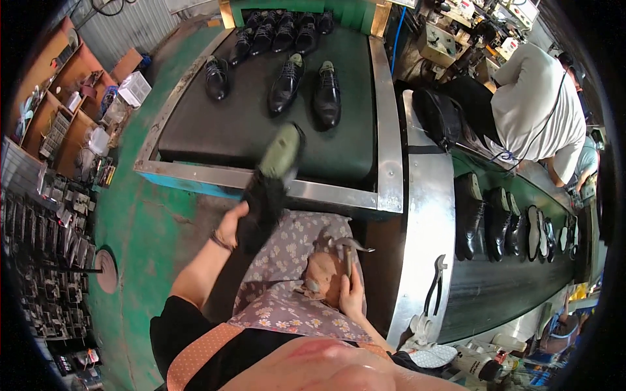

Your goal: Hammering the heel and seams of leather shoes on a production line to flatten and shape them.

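Observation:
My left hand [231, 225] grips a black shoe [255, 212] near the metal front edge of the conveyor. The shoe is tilted, with its pale green insole facing up; my fingertips are hidden behind it. My right hand [352, 293] is closed round the handle of a hammer [349, 254], its metal head upright over my lap. Beside the hammer, a worn brownish pad [324, 274] rests on my flowered apron [274, 277]. On the dark belt [235, 130] ahead stand three black lace-up shoes [287, 85], with several more [280, 32] in rows behind them.
Pincers [435, 287] and whitish gloves [417, 332] lie on the metal ledge [424, 202] to my right. Past it, several black shoes [471, 221] stand on a second belt [502, 287]. A co-worker in a white shirt [541, 107] sits there. Wooden shelves [55, 98] stand far left.

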The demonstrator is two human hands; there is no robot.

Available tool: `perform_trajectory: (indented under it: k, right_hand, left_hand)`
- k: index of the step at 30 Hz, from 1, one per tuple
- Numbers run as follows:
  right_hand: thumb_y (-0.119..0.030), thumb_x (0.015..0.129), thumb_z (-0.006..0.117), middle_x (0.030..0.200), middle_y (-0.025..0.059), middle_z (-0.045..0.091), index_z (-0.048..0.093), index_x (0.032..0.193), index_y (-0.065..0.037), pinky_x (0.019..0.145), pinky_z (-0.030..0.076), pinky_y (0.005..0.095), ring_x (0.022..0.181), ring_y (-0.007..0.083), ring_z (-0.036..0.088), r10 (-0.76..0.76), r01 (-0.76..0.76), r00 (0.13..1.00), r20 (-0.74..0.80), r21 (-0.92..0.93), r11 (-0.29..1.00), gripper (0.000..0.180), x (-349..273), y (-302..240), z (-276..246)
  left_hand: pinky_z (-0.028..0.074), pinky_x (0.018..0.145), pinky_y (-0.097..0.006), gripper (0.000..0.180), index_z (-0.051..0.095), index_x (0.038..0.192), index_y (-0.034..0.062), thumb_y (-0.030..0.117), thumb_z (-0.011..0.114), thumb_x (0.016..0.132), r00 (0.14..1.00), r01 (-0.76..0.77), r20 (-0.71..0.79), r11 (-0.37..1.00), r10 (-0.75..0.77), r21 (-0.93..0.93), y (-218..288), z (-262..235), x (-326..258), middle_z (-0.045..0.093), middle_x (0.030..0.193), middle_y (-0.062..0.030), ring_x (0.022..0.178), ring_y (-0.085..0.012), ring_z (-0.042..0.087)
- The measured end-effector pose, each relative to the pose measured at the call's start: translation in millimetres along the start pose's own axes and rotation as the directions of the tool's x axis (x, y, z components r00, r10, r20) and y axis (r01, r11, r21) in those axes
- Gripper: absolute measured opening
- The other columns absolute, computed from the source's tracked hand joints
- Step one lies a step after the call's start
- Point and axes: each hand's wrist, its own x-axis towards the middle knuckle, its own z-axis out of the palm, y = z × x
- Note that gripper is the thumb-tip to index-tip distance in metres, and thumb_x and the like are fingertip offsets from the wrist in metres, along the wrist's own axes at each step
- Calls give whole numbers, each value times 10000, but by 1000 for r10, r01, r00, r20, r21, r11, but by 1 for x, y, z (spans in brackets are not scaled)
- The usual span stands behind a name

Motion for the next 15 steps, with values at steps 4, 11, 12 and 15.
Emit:
perform_trajectory:
  k: [4, 11, 12, 15]
  right_hand:
    - [-179, 989, 502, 1328, 252, 551, 405, 1440, -41, 1003, 427, 367, 1249, 367, 532, 14, -12, 995, 101, -12, 1000, 482, 8, -3, 5]
    - [-202, 975, 538, 1223, 241, 617, 464, 1402, -54, 935, 474, 382, 1124, 346, 614, 69, -75, 986, 149, 33, 997, 458, 11, 24, 11]
    - [-207, 977, 541, 1194, 235, 632, 465, 1402, -55, 913, 481, 376, 1085, 346, 630, 114, -122, 982, 150, 47, 991, 457, 11, 32, 12]
    - [-221, 985, 539, 1126, 220, 662, 473, 1391, -55, 849, 497, 369, 994, 301, 663, 160, -162, 973, 169, 3, 987, 443, 10, 11, 6]
  left_hand:
    - [528, 930, -433, 480, 565, 1267, 28, 412, 451, 1004, 952, -254, 190, 966, 239, 54, 119, 45, 73, 662, 1159, -146, 1011, -315, 651]
    - [490, 993, -447, 490, 516, 1287, -20, 130, 697, 857, 724, -579, -418, 813, 549, 63, 197, -32, 238, 589, 1217, -226, 1160, -358, 568]
    - [497, 982, -439, 494, 508, 1291, -32, 93, 693, 850, 703, -543, -423, 816, 571, 200, 174, -29, 255, 577, 1222, -248, 1149, -357, 573]
    - [481, 1011, -426, 551, 475, 1351, 16, 113, 701, 858, 554, -357, -153, 399, 818, 844, 131, -22, 272, 452, 1400, -211, 1235, -337, 521]
